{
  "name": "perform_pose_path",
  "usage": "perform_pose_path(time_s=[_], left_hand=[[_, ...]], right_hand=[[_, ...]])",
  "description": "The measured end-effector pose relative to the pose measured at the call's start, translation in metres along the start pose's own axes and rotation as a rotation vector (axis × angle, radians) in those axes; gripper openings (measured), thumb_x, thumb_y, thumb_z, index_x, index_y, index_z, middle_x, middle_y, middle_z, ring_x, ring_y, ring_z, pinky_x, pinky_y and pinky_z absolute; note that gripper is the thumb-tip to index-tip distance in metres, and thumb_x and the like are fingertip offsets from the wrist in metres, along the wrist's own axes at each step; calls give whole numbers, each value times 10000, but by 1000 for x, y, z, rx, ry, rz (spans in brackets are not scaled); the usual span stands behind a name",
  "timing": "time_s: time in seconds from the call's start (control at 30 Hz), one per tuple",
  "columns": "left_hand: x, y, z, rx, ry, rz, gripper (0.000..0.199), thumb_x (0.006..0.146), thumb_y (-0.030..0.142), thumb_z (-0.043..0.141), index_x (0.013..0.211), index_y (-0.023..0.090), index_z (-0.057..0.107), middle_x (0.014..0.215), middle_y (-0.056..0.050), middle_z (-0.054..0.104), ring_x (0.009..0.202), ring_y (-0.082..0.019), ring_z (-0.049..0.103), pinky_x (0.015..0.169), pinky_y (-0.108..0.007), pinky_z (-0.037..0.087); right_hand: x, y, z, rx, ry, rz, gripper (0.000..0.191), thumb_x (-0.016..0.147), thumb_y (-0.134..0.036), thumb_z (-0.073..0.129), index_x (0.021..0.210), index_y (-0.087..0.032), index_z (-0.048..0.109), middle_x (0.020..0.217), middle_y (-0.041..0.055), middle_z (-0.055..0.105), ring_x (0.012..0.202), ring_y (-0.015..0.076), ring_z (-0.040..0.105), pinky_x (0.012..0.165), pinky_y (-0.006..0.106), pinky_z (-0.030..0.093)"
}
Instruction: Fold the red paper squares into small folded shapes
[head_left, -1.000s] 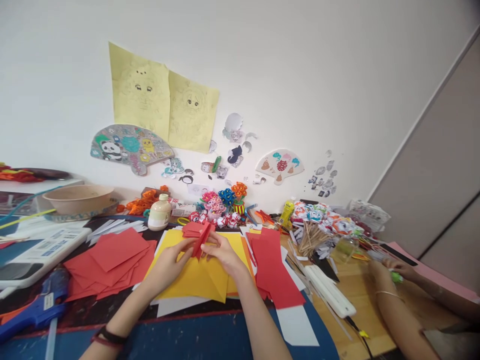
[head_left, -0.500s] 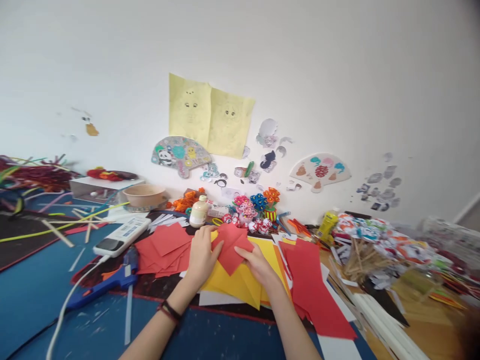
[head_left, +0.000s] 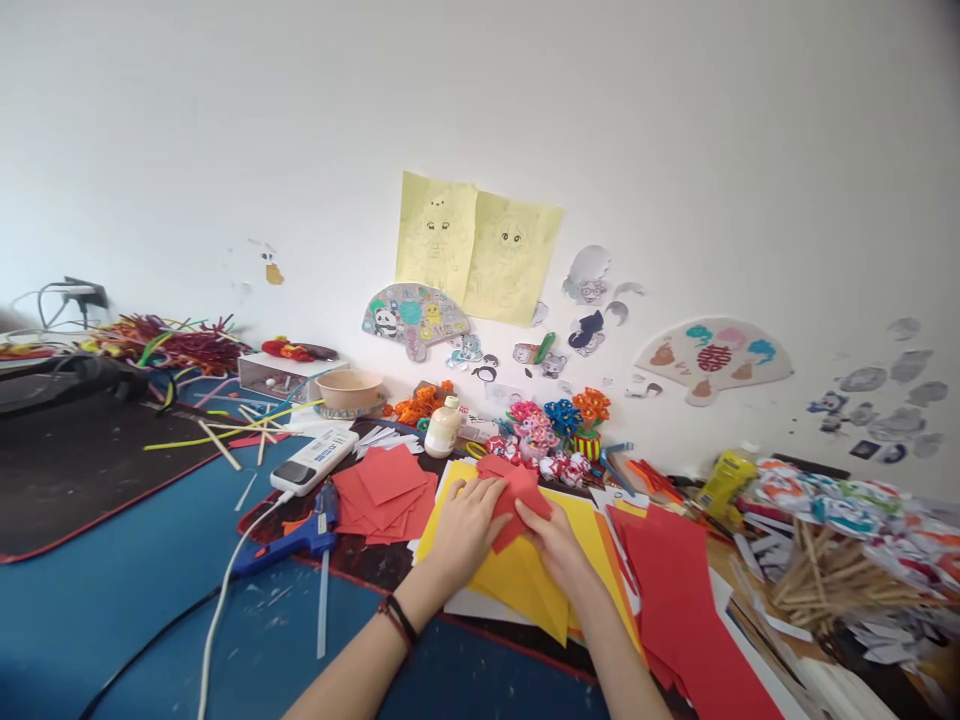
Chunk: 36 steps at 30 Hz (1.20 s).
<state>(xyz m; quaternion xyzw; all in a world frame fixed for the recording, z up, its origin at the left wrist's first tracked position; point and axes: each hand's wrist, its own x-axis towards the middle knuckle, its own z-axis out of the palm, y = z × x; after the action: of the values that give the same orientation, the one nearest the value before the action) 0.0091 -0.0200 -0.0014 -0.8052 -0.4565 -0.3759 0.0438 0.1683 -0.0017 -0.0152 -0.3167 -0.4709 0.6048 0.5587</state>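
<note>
A small red sheet of paper [head_left: 517, 490], partly folded, is held between both hands above yellow paper [head_left: 517, 580]. My left hand [head_left: 471, 525] lies over its left side with the fingers bent onto it. At its right edge, my right hand [head_left: 553, 535] grips the paper between thumb and fingers. Some of the fold lines are hidden by the fingers. To the left of my left hand is a loose pile of red paper squares [head_left: 386, 495]. Long red sheets [head_left: 682, 590] lie to the right of my right hand.
A blue glue gun [head_left: 300, 535] with its cord and a white power strip [head_left: 315, 460] lie at left. Behind the papers stand a cream bottle [head_left: 443, 430] and pipe-cleaner flowers [head_left: 562, 420]. Bundled sticks [head_left: 825, 570] and a yellow bottle [head_left: 727, 480] are at right.
The view has swung left, so everything sits further right in the picture. The left hand's fingers have come down over the red paper; both hands still hold it.
</note>
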Motion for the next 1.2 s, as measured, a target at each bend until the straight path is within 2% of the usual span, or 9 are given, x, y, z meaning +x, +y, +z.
perform_pose_path(time_s=[0.17, 0.23, 0.33, 0.4, 0.47, 0.57, 0.67, 1.0, 1.2], left_hand=[[3, -3, 2, -95, 49, -58, 220, 917, 276, 439, 1061, 217, 595, 979, -58, 689, 925, -202, 597, 867, -361, 348], [4, -5, 3, -118, 54, -63, 226, 922, 248, 415, 1017, 210, 617, 934, -61, 700, 871, -197, 606, 837, -355, 345], [5, -8, 3, -153, 40, -98, 246, 917, 226, 405, 955, 207, 647, 835, -55, 707, 776, -185, 610, 791, -339, 341], [5, -8, 4, -189, 17, -130, 243, 906, 225, 421, 939, 208, 661, 776, -48, 706, 722, -181, 607, 767, -325, 343], [4, -8, 5, -227, -1, -141, 240, 895, 230, 439, 953, 212, 671, 769, -48, 709, 710, -185, 604, 751, -313, 345], [3, -6, 7, -297, -33, -133, 247, 891, 263, 444, 911, 210, 685, 758, -47, 705, 692, -183, 597, 701, -287, 350], [3, -4, 9, -404, -63, -180, 275, 892, 316, 435, 828, 192, 671, 720, -38, 688, 636, -165, 582, 615, -253, 342], [4, -4, 12, -554, -78, -254, 243, 846, 292, 433, 660, 175, 537, 587, 20, 549, 544, -115, 451, 524, -220, 267], [7, 3, 5, -612, -120, -245, 270, 845, 328, 420, 642, 177, 514, 557, 36, 484, 533, -109, 403, 512, -219, 251]], right_hand=[[-1, 2, 1, -52, -56, 11, 383, 676, -329, 774, 1002, -157, 669, 1005, 104, 695, 913, 270, 635, 854, 393, 462], [1, 3, -1, -107, -7, -10, 396, 660, -328, 783, 1001, -171, 657, 1000, 97, 685, 928, 269, 623, 854, 389, 458], [3, 2, -5, -192, 147, -131, 435, 624, -311, 807, 1004, -211, 621, 1032, 67, 648, 991, 243, 585, 869, 349, 445], [5, 0, -6, -227, 189, -207, 492, 626, -303, 808, 1061, -242, 586, 1072, 49, 618, 1018, 221, 564, 878, 324, 434], [5, -2, -6, -264, 138, -223, 470, 670, -320, 777, 1091, -246, 580, 1070, 49, 614, 1006, 214, 562, 870, 314, 430], [4, -3, -5, -366, 43, -204, 262, 737, -373, 713, 906, -182, 653, 894, 57, 649, 878, 217, 584, 787, 302, 436], [3, -3, -5, -459, 62, -203, 256, 733, -409, 707, 761, -159, 661, 755, 44, 645, 755, 208, 573, 702, 291, 423], [3, -2, 0, -495, 42, -224, 287, 740, -438, 685, 684, -162, 633, 666, 18, 604, 660, 179, 527, 624, 268, 392], [4, -3, -6, -428, 185, -245, 282, 685, -430, 729, 690, -163, 635, 700, 31, 621, 677, 192, 540, 634, 280, 416]])
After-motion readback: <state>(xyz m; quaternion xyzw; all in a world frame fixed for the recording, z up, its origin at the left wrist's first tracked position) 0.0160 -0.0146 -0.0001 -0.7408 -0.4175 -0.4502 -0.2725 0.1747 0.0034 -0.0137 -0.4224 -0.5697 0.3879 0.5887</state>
